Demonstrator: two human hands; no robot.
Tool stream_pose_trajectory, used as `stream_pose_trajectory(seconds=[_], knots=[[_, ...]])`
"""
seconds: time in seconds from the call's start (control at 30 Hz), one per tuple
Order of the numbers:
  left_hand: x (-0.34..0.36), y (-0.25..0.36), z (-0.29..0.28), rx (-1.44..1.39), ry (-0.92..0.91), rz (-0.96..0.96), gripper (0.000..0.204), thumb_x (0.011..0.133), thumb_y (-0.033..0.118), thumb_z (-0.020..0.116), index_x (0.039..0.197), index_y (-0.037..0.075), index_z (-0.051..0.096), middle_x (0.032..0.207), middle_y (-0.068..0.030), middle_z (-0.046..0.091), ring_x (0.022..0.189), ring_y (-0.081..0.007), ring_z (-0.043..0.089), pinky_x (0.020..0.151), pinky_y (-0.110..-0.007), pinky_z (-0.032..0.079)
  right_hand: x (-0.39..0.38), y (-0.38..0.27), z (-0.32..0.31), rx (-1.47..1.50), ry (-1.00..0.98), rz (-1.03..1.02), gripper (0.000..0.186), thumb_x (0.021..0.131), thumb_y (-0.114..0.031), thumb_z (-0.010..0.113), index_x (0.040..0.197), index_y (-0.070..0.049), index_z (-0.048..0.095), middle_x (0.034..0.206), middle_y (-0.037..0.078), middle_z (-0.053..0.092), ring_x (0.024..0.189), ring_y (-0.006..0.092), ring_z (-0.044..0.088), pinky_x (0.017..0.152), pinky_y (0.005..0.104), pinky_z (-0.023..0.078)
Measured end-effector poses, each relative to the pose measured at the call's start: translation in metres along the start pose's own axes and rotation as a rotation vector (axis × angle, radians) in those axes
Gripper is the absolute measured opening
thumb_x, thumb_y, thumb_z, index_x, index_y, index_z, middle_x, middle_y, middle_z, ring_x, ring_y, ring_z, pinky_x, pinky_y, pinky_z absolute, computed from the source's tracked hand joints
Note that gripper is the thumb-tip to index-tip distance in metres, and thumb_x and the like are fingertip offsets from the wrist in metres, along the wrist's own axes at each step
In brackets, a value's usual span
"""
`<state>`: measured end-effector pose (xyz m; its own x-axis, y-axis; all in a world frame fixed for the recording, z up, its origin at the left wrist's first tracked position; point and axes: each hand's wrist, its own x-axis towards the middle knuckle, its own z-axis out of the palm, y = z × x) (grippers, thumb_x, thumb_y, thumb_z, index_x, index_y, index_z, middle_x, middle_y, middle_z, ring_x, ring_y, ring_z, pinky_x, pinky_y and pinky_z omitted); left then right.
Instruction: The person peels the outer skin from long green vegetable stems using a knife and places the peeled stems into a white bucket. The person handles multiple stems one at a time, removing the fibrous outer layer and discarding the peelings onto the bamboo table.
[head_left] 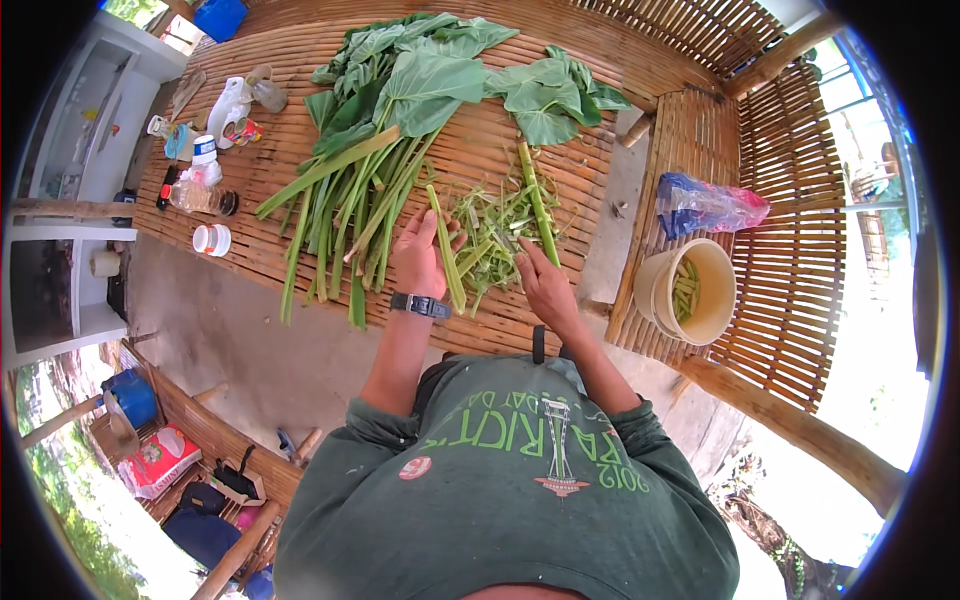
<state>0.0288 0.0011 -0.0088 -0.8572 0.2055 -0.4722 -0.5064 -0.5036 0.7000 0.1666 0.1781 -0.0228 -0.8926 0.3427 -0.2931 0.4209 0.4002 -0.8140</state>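
Note:
A green leaf stalk point(446, 255) stands upright in my left hand point(420, 255), its fingers closed round it. My right hand point(546, 283) is closed on a small knife point(503, 240), whose blade points toward the stalk; its handle is hidden in the fist. Between and beyond my hands lies a heap of green peelings point(485, 225) on the slatted bamboo table point(255, 180). Just right of the heap is a thick stalk point(538, 205). To the left rests a pile of long stalks point(350, 205) with large green leaves point(425, 85) at the far end.
On the bamboo bench at right stand a cream bucket point(719, 290) holding cut stalk pieces point(686, 288) and a blue-and-pink plastic bag point(705, 205). Several bottles, among them a white jug point(230, 108) and a brown-filled bottle point(200, 198), and a white jar point(212, 240) occupy the table's left side.

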Motion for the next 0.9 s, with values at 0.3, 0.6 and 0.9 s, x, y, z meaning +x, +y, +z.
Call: stream_pose_trajectory(seconds=[0.3,0.6,0.9], knots=[[0.037,-0.040,-0.035,-0.135,-0.009,-0.259,0.032,0.112,0.034,0.057,0.099,0.005,0.062,0.075,-0.0069,0.059,0.057,-0.0169,0.051,0.052,-0.033,0.044,-0.044,-0.042,-0.011,-0.020,-0.107,-0.501,0.053,0.107,-0.033,0.062,0.155,-0.013,0.053,0.072,0.020,0.066,0.064,0.0418,0.065,0.061,0.0494,0.051],[0.040,-0.047,-0.026,-0.174,0.008,-0.302,0.035,0.114,0.035,0.050,0.094,0.007,0.053,0.070,-0.0072,0.051,0.052,-0.0181,0.044,0.051,-0.034,0.041,-0.054,-0.051,0.000,-0.062,-0.143,-0.485,0.052,0.108,-0.035,0.060,0.156,-0.015,0.052,0.076,0.020,0.069,0.068,0.0419,0.068,0.063,0.0510,0.052],[0.028,-0.040,-0.016,-0.192,-0.045,-0.462,0.031,0.113,0.030,0.051,0.098,0.004,0.055,0.073,-0.0058,0.054,0.057,-0.0198,0.049,0.051,-0.032,0.042,-0.041,-0.042,0.007,-0.066,-0.111,-0.450,0.051,0.108,-0.033,0.060,0.156,-0.018,0.052,0.109,0.019,0.075,0.085,0.0410,0.073,0.071,0.0496,0.058]])
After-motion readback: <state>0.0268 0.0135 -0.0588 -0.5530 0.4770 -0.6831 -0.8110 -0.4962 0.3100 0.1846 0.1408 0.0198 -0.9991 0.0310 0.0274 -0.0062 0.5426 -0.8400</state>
